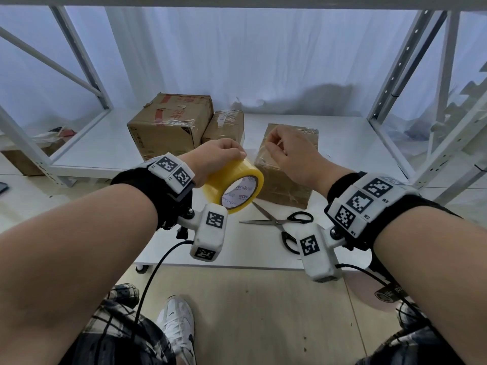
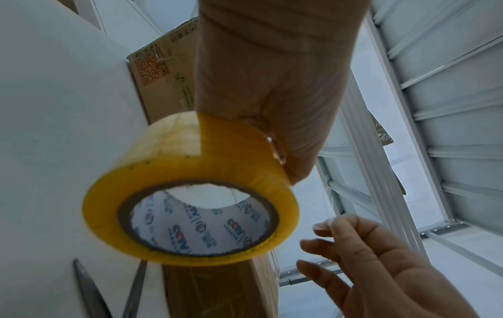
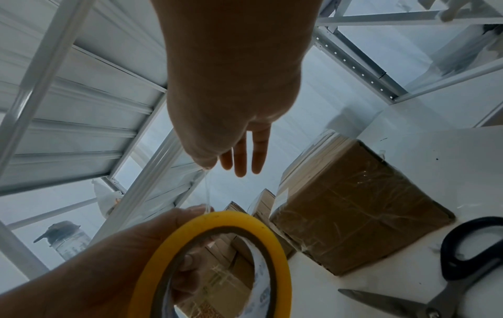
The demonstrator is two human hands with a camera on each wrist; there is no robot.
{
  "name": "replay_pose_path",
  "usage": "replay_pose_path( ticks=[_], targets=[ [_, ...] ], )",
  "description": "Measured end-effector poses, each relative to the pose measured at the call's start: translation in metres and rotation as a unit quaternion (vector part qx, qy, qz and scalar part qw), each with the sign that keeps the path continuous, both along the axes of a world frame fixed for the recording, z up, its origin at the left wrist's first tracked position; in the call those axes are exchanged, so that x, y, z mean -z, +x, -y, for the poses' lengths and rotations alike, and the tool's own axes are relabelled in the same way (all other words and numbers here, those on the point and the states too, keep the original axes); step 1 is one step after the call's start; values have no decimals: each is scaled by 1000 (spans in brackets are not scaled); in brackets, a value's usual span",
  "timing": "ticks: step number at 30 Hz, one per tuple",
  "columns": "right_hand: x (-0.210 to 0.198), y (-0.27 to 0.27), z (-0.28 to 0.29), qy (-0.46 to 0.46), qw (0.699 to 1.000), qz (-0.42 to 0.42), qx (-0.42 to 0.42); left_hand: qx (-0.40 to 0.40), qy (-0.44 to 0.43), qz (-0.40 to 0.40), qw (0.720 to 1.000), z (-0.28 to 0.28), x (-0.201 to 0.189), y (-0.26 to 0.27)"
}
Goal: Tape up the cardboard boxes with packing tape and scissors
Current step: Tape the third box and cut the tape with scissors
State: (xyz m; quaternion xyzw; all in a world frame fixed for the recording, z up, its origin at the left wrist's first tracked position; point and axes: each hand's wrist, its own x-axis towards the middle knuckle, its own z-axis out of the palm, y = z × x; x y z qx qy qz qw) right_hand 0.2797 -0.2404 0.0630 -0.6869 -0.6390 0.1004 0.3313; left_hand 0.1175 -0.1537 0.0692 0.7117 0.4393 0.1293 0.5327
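The left hand (image 1: 216,158) grips the yellow packing tape roll (image 1: 234,187) above the white table (image 1: 342,143); the right hand (image 1: 287,154) pinches its thin pulled end over the near taped cardboard box (image 1: 287,185), open scissors (image 1: 279,222) lying nearer

Three cardboard boxes (image 1: 168,122) (image 1: 224,126) (image 1: 286,169) are sitting at twelve o'clock; one tape roll (image 1: 233,185) and one pair of scissors (image 1: 279,222) are lying nearer; two hands (image 1: 216,159) (image 1: 287,151) are showing.

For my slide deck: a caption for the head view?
Left hand holds tape roll; right hand pinches its free end above scissors.
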Motion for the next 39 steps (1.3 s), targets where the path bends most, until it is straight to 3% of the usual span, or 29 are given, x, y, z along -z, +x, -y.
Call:
replay_pose_path(
  ticks=[5,7,10,18,21,23,25,31,35,39],
  targets=[
    [8,1,0,-27,996,-73,38,-9,79,5,997,-7,2,-3],
    [22,9,1,-131,990,5,45,2,117,-20,993,-10,3,-4],
    [46,29,4,-273,942,194,33,31,179,-76,980,-14,6,-3],
    [49,67,13,-214,942,255,35,115,254,-174,944,-27,1,23],
    [42,62,4,-130,974,179,55,143,268,-180,935,-27,3,37],
    [31,46,-6,-79,994,-11,69,141,277,-174,934,-28,5,44],
    [21,29,-17,-89,980,-166,70,135,293,-166,932,-31,4,48],
    [18,20,-35,-88,980,-158,77,137,326,-154,923,-36,4,52],
    [15,26,-43,-68,980,-160,101,79,266,-130,952,-42,9,47],
    [10,26,-47,-45,990,-93,97,64,19,-91,994,-38,10,37]
  ],
)
